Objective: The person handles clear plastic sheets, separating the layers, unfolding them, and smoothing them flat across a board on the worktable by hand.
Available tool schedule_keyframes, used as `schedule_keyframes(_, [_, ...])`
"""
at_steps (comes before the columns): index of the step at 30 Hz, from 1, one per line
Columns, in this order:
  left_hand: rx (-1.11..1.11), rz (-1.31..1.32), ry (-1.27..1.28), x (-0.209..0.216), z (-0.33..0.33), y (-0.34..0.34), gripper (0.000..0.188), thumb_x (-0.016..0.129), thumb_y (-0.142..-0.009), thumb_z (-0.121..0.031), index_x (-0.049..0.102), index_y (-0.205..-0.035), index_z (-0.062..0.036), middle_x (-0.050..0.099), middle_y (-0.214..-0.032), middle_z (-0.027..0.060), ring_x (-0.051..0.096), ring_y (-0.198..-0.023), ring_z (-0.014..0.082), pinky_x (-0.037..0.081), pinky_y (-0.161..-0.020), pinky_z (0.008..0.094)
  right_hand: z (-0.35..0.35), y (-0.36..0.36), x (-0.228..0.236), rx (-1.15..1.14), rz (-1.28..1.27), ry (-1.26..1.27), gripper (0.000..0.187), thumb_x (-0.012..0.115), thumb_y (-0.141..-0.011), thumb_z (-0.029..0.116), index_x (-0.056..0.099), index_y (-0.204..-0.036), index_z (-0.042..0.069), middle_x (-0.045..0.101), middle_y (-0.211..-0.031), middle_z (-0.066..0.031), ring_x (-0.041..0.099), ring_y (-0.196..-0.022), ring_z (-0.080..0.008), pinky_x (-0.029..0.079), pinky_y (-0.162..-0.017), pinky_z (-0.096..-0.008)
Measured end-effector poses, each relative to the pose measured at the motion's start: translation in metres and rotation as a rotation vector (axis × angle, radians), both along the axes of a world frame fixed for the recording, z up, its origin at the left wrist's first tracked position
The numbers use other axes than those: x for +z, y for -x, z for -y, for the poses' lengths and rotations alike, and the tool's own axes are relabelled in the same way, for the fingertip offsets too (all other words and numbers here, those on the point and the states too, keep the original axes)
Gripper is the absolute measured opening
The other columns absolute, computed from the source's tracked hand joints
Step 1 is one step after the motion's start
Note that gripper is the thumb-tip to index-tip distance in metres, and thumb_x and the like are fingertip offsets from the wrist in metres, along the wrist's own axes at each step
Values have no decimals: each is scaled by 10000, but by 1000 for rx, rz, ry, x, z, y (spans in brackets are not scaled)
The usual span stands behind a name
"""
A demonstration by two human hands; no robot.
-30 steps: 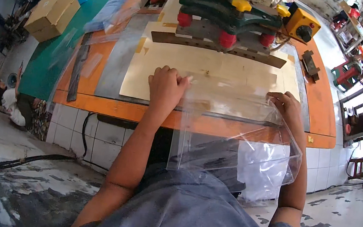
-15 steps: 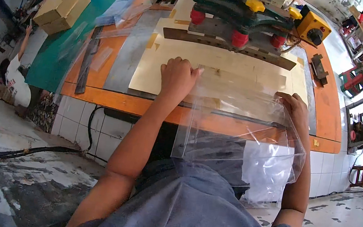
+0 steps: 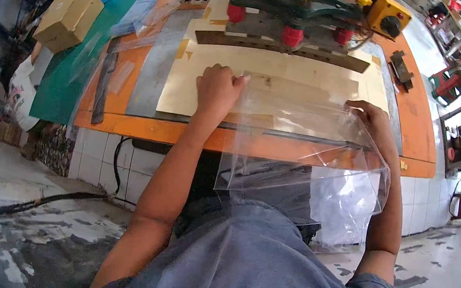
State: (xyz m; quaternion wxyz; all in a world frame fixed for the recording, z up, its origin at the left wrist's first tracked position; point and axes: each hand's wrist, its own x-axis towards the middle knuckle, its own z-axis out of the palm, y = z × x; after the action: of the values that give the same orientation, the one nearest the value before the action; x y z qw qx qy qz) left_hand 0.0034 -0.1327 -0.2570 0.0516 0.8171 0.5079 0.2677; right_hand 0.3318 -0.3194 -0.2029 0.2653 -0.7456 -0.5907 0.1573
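Note:
A clear plastic sheet (image 3: pixel 285 147) stretches between my two hands and hangs over the table's front edge toward my lap. My left hand (image 3: pixel 218 89) pinches its far left corner, thumb pressed against the curled fingers. At the far right corner my right hand (image 3: pixel 372 121) grips the film between thumb and fingertips. The sheet's far part lies over a cream board (image 3: pixel 190 94) taped on the table. Just beyond, the long metal bar (image 3: pixel 284 51) of a press crosses the board. Above the bar sits the green press head (image 3: pixel 294 7) with red feet and yellow knobs.
A yellow switch box (image 3: pixel 388 16) and a small metal block (image 3: pixel 402 70) are at the right. On the left lie a dark steel ruler (image 3: pixel 106 82), folded clear film (image 3: pixel 150 6) and a cardboard box (image 3: pixel 69 17) on a green surface (image 3: pixel 60 92). White film (image 3: pixel 340 206) hangs below the table edge.
The view has shifted slightly, so the press and table sit a little higher and further left. Both hands keep their hold on the sheet, which lies in nearly the same place.

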Motion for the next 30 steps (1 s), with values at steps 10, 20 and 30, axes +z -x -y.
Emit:
schedule_keyframes(10, [-30,29,-71,-1,1,-1,419,722,-889,-416,641,-756,-27,642,-851,150,615,-875,369,480,-766,508,5,-2,-17,-39,161,-116,237,600,-955,172,705,-1164,128,700,-1023,-167,674,-904,-355,528,-825,-419])
schedule_keyframes(20, [-103,240,-47,11,12,3,343,730,-908,-285,603,-806,16,604,-813,174,599,-792,352,475,-740,467,3,-15,-10,-33,-363,-158,409,579,-1021,388,703,-1105,8,654,-833,-32,581,-745,-147,483,-679,-331])
schedule_keyframes(30, [-268,865,467,88,58,23,317,634,-1012,-289,548,-859,-26,646,-740,65,632,-617,117,485,-534,267,36,33,66,-82,-584,-374,217,615,-990,253,675,-988,44,570,-784,14,501,-668,-61,387,-601,-212])
